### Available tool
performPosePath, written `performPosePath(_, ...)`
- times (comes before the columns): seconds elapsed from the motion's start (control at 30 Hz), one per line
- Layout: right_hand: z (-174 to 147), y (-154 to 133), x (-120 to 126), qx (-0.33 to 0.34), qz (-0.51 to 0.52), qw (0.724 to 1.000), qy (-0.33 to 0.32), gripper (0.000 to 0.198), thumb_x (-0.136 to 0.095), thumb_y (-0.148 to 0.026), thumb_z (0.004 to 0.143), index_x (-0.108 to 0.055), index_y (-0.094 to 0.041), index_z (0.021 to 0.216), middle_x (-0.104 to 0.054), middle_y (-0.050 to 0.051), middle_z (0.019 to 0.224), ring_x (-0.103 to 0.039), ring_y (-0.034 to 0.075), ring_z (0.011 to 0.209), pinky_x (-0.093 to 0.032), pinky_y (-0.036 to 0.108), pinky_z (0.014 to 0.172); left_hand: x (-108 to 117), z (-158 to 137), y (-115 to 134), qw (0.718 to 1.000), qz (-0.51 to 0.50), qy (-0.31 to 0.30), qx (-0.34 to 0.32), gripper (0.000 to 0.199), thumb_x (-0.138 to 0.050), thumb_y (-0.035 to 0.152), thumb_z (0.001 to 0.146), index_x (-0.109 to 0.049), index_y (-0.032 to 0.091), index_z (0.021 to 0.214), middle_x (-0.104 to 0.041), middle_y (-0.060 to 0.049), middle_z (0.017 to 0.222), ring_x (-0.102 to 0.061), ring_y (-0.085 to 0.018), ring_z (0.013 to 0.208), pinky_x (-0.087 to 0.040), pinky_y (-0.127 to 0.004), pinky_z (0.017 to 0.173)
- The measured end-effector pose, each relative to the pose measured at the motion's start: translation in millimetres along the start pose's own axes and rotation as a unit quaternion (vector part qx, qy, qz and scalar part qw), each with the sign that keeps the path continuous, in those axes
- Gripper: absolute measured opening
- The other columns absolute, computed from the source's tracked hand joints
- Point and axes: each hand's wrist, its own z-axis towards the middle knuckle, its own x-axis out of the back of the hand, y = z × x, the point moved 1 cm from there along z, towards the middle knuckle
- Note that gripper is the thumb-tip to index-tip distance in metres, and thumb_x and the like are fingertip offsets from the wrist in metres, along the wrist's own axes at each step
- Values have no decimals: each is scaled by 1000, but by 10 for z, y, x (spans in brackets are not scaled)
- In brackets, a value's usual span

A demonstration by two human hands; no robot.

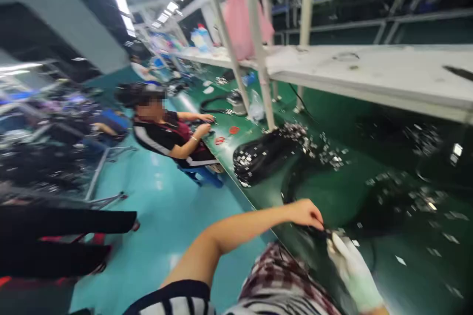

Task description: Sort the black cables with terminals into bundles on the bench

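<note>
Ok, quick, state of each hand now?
Left hand: closed, pinching a black cable.
Right hand, gloved: at the same cable; grip too blurred to tell.

I can make out a slim black cable, dark and blurred, pinched at the fingertips of the bare left hand and reaching those of the gloved right hand. I see it bridge the small gap between the two hands, low over the green surface, but I cannot tell where its ends lie.

Head-worn view, facing forward and down, tilted, close above left hand, right hand, green bench
</note>
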Motion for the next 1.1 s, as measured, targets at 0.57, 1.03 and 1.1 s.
performPosePath(0.57,-196,92,191,-81,156,980,90,56,-94,-33,46,-72,-19,96,-68,4,87,-62,12,70,-48,18,59,153,166,27,984,-123,-125,31,49,-74,54,70,-69,9,86,-72,-12,92,-65,-14,80,-43,-22,66)
performPosePath(1.03,-166,118,231,-52,115,984,122,45,-93,-37,48,-68,-15,79,-66,3,70,-62,13,62,-47,19,53,43,171,32,974,-158,-161,14,52,-69,60,74,-54,11,82,-72,-16,93,-68,-17,81,-52,-32,82)
performPosePath(1.1,-164,122,235,-51,111,985,123,44,-93,-38,50,-69,-14,78,-67,4,70,-62,12,60,-47,19,53,59,161,63,973,-161,-163,7,51,-68,59,76,-53,11,82,-71,-17,93,-68,-18,81,-53,-34,82)
